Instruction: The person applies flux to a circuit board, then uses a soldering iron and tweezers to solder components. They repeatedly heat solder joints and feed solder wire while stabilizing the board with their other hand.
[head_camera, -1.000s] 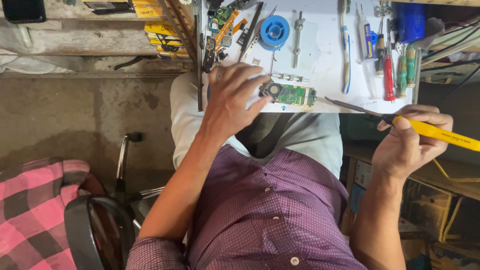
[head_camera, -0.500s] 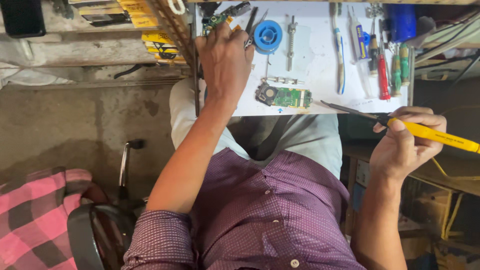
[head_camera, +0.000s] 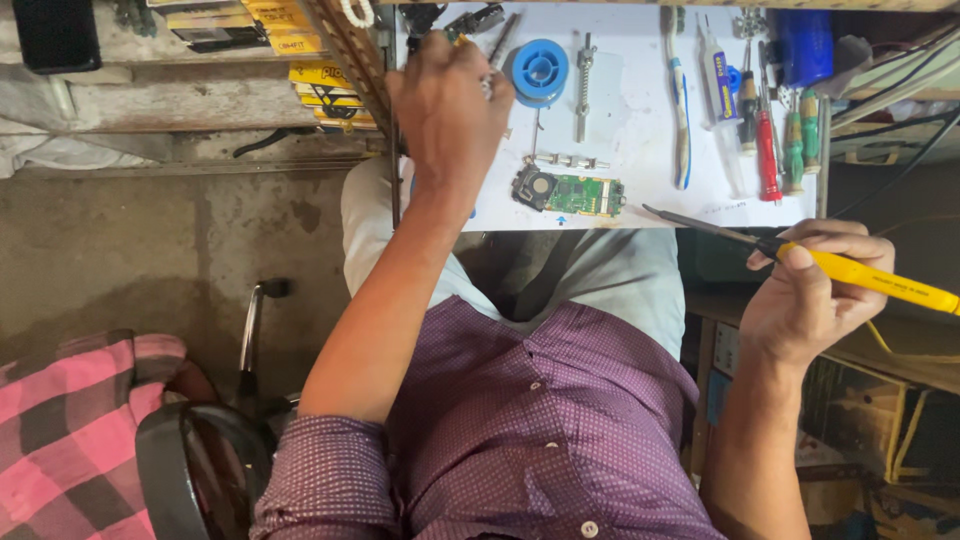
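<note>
Head view shows the right hand (head_camera: 805, 300) gripping a yellow soldering iron (head_camera: 830, 265) beside the white table (head_camera: 640, 120), while the left hand (head_camera: 445, 100), grip hidden, reaches among far-edge tools, apparently fetching something for the green circuit board (head_camera: 572, 193) lying mid-table.

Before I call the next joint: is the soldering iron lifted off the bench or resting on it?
Lifted. The right hand holds the soldering iron by its yellow handle, beside the white bench, tip pointing toward the circuit board without touching it.
</note>
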